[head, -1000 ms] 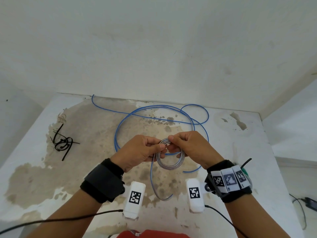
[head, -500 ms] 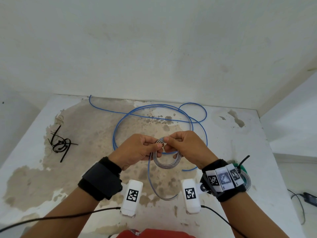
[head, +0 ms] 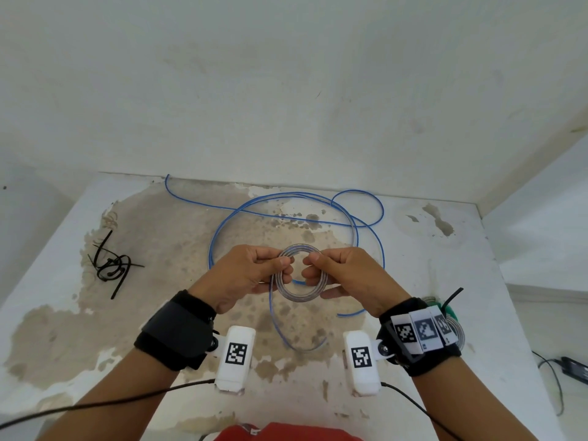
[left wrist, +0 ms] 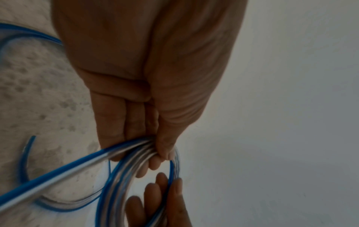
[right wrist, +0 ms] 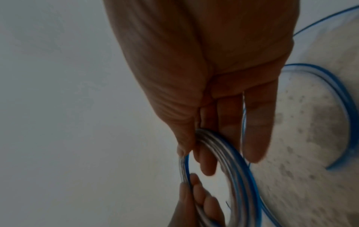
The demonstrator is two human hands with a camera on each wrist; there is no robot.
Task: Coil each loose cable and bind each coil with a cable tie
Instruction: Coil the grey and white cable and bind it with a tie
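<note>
Head view: both hands are up over the middle of the worktop [head: 461, 281], and between them hangs a small coil [head: 300, 273] of clear-and-blue cable. The left hand [head: 251, 275] pinches the coil's left side between thumb and fingers; the right hand [head: 346, 275] pinches the right side the same way. Gripping on opposite sides looks like a way to keep the stacked loops from springing apart while more cable is fed round.

From the left wrist, the turns lie flat and side by side under the thumb [left wrist: 165, 147], glossy and ribbon-like: a translucent sheath over a silvery core, with a blue stripe along one edge. The right wrist shows the same smooth bands fanned under the fingers [right wrist: 205, 159], so the coil is snug rather than tight.

There's plenty of slack to go, I'd say. The loose cable [head: 296, 198] trails off the coil and sprawls in wide, springy arcs toward the far edge of the worktop, with one end near the far left corner.

The black cable ties [head: 111, 265] wait in a tangled heap by the left edge, thin and stiff, well apart from the hands. Near the right edge, half hidden by the right wrist, sits what looks like a bound coil [head: 451, 319] with a black tail sticking up.

The worktop is white, its surface worn through to mottled brown patches.
</note>
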